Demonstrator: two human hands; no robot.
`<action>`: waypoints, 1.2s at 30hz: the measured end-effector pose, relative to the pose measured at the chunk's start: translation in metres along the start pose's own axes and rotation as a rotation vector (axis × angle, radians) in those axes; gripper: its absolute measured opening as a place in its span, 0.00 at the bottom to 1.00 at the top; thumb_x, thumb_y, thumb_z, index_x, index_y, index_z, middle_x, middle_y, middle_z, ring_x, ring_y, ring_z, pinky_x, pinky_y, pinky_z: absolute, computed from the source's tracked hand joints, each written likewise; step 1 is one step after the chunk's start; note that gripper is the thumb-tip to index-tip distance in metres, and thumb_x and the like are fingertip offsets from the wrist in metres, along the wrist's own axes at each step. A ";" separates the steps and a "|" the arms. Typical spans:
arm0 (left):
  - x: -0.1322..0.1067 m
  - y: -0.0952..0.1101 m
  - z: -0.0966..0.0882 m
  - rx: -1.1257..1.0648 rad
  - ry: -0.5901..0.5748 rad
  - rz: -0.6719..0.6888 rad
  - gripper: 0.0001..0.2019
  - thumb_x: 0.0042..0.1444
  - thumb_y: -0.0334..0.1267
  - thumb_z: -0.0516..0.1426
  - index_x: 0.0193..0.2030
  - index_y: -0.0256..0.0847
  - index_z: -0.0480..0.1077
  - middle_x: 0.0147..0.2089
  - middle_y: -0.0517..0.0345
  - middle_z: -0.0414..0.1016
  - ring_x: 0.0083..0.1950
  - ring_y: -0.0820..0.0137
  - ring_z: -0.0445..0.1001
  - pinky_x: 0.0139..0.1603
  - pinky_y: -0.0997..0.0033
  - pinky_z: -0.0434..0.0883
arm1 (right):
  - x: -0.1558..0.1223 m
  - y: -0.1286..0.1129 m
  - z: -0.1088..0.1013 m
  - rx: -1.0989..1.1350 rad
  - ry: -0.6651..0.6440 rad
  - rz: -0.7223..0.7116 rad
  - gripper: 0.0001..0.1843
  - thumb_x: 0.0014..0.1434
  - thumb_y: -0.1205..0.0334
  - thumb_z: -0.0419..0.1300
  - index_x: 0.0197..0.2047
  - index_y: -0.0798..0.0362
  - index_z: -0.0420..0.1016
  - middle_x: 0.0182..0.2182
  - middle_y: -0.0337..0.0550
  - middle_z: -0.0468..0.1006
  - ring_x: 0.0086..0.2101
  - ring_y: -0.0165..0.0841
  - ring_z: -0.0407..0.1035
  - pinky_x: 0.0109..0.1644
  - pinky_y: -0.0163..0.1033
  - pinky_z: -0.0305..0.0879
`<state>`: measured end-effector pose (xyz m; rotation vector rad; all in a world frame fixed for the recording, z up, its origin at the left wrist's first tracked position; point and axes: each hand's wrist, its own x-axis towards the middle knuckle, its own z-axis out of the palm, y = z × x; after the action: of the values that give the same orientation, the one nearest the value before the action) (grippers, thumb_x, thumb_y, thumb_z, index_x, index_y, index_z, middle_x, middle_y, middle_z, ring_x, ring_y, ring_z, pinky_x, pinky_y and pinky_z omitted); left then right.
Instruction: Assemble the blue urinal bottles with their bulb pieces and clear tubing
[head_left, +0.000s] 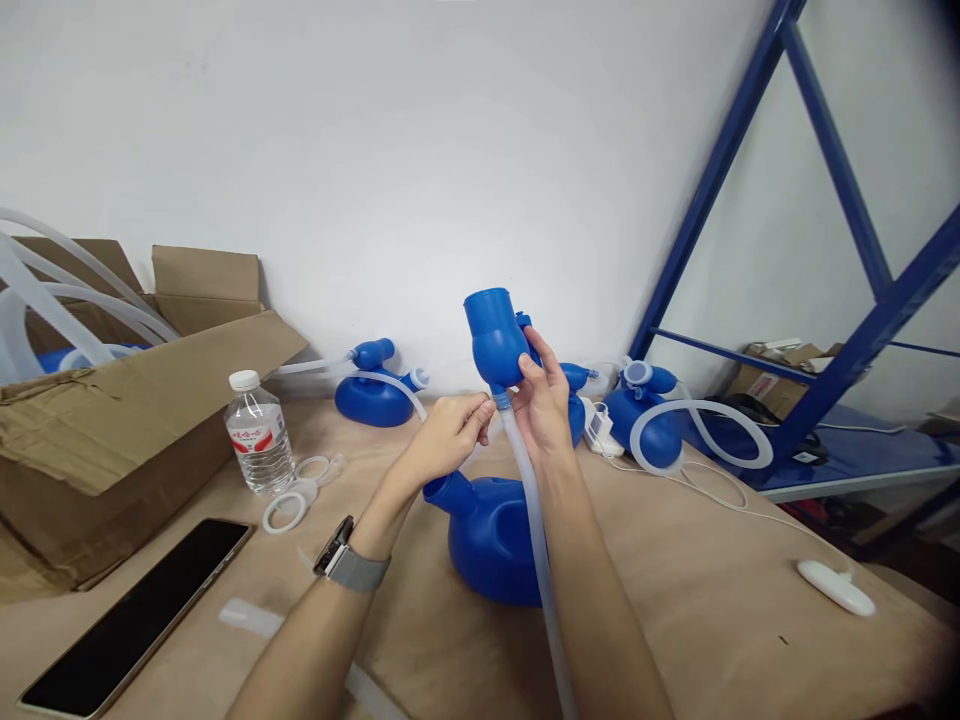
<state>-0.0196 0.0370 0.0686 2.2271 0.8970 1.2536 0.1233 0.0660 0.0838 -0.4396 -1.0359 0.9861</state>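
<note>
My right hand (541, 400) grips a blue plastic funnel cup (492, 336) and holds it upright above the table. A clear hose (534, 520) hangs from the cup's lower spout and runs down along my right forearm. My left hand (448, 432), with a watch on the wrist, pinches the top end of that hose right at the spout. Under both hands a blue bottle (487, 535) with a side neck lies on the brown table (712, 600).
At the left are an open cardboard box (112, 420) with hoses, a water bottle (259, 432), clear rings (289, 505) and a phone (135, 615). Assembled blue bottles with hoses (371, 385) (652, 420) lie by the wall. A white oval piece (836, 587) sits right, near a blue rack (840, 360).
</note>
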 end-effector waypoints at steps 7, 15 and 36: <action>-0.001 -0.011 0.009 -0.087 -0.057 0.022 0.22 0.73 0.48 0.43 0.28 0.43 0.63 0.26 0.58 0.75 0.29 0.68 0.75 0.37 0.70 0.69 | -0.001 0.004 -0.002 0.112 -0.173 0.388 0.33 0.51 0.40 0.69 0.55 0.50 0.75 0.42 0.47 0.83 0.36 0.42 0.78 0.28 0.42 0.76; -0.001 -0.013 0.018 0.250 0.092 0.058 0.19 0.73 0.39 0.44 0.28 0.44 0.61 0.26 0.57 0.73 0.31 0.65 0.73 0.39 0.66 0.67 | 0.002 0.010 -0.004 -0.190 -0.029 0.005 0.33 0.58 0.42 0.67 0.63 0.46 0.73 0.60 0.48 0.75 0.54 0.42 0.74 0.52 0.45 0.77; -0.005 -0.017 0.032 0.486 -0.038 -0.011 0.12 0.71 0.35 0.47 0.53 0.40 0.70 0.54 0.42 0.78 0.56 0.52 0.78 0.54 0.53 0.74 | 0.004 0.005 -0.014 -0.221 -0.150 0.030 0.43 0.56 0.40 0.71 0.71 0.44 0.66 0.69 0.50 0.66 0.61 0.46 0.71 0.63 0.51 0.71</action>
<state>0.0007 0.0442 0.0389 2.5926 1.3093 1.0660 0.1339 0.0736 0.0755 -0.5700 -1.2840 0.9461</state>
